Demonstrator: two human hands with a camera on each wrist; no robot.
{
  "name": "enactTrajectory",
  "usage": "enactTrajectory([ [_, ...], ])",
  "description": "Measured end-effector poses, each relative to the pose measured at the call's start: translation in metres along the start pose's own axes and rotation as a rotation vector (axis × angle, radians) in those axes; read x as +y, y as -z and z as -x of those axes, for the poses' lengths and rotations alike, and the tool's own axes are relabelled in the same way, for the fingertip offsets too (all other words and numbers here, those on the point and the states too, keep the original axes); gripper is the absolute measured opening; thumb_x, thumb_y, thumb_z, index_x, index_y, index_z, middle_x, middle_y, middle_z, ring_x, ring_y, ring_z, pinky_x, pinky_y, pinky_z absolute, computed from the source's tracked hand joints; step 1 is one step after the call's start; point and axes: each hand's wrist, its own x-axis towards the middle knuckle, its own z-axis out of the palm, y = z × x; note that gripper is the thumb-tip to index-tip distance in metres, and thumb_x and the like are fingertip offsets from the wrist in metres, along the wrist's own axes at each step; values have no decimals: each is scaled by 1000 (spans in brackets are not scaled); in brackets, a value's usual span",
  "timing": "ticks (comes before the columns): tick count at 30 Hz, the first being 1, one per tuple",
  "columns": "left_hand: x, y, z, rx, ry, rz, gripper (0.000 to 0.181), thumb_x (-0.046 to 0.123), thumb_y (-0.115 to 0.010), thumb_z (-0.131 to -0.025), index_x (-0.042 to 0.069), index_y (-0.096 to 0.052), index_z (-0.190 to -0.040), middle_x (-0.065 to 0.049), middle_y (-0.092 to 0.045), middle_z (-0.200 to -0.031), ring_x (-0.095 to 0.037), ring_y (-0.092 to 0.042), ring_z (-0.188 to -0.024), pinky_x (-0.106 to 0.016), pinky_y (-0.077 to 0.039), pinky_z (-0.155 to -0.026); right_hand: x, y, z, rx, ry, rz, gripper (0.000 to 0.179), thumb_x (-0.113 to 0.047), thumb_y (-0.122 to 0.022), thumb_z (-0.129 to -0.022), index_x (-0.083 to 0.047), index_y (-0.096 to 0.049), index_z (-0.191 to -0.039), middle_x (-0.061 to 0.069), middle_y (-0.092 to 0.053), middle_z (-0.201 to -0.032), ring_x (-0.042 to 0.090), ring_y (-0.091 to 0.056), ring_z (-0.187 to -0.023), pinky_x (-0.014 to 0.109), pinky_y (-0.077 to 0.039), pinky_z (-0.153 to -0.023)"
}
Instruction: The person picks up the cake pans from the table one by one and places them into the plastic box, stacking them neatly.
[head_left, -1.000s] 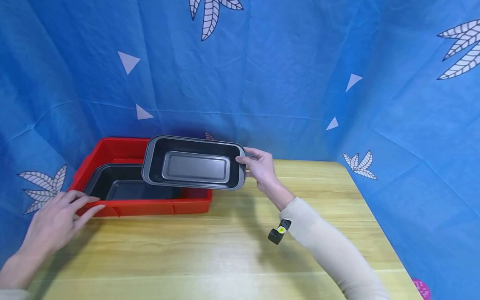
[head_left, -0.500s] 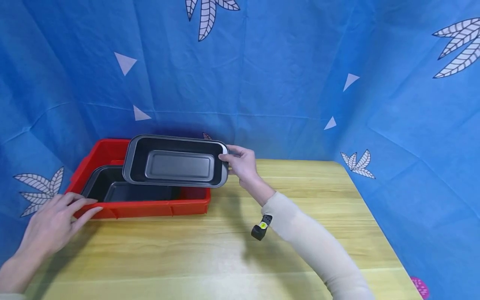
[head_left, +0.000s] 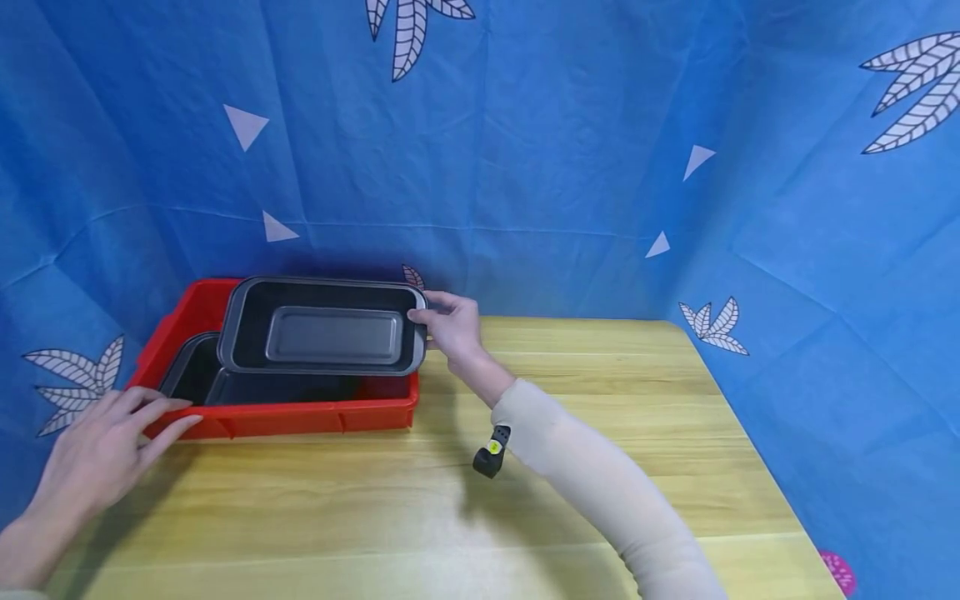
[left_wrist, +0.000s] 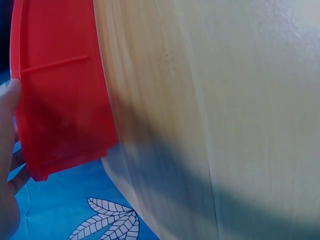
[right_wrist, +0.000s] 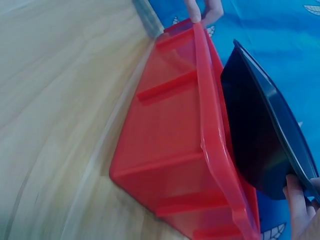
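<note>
My right hand (head_left: 453, 327) grips a dark loaf pan (head_left: 333, 333) by its right end, thumb on the inside of the rim. The pan is held tilted above the red plastic bin (head_left: 300, 419), and its underside (right_wrist: 250, 130) shows in the right wrist view. Inside the bin lies another dark pan (head_left: 191, 371), mostly hidden by the held one. At the bin's front left corner, my left hand (head_left: 101, 450) pinches the rim between thumb and fingers. In the left wrist view only part of that left hand (left_wrist: 7, 150) shows at the edge.
A wooden table (head_left: 360, 517) carries the bin at its back left. Blue cloth (head_left: 562, 167) with leaf and triangle prints hangs behind the table and at both sides. A black strap (head_left: 491, 452) sits on the right wrist.
My right hand has moved left with the loaf pan, bringing it further over the bin and covering more of the pan inside. The left hand has stayed on the rim.
</note>
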Motion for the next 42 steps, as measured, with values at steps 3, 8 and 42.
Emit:
enactTrajectory([
  [3, 0, 1, 0, 10, -3, -4, 39, 24, -92, -74, 1, -78, -103, -26, -65, -99, -41, -53, -90, -59, -50, -77, 1, -9, 0, -3, -3, 11, 37, -1, -78, -91, -5, -76, -127, 18, -78, -111, 8, -70, -63, 34, -64, -60],
  [8, -1, 2, 0, 26, -15, -1, 38, 24, -92, -74, 2, -79, -101, -24, -66, -99, -40, -54, -90, -59, -50, -78, 1, -26, 2, 15, -23, 46, 36, -3, -80, -91, -9, -77, -126, 16, -77, -108, 11, -71, -62, 28, -61, -54],
  [42, -4, 1, 0, 77, -57, 24, 34, 24, -92, -72, 4, -80, -98, -20, -68, -97, -38, -55, -89, -59, -50, -80, 18, -82, 5, -3, -101, 43, 30, -8, -81, -92, -12, -80, -122, 11, -82, -94, 26, -81, -80, 42, -66, -73],
])
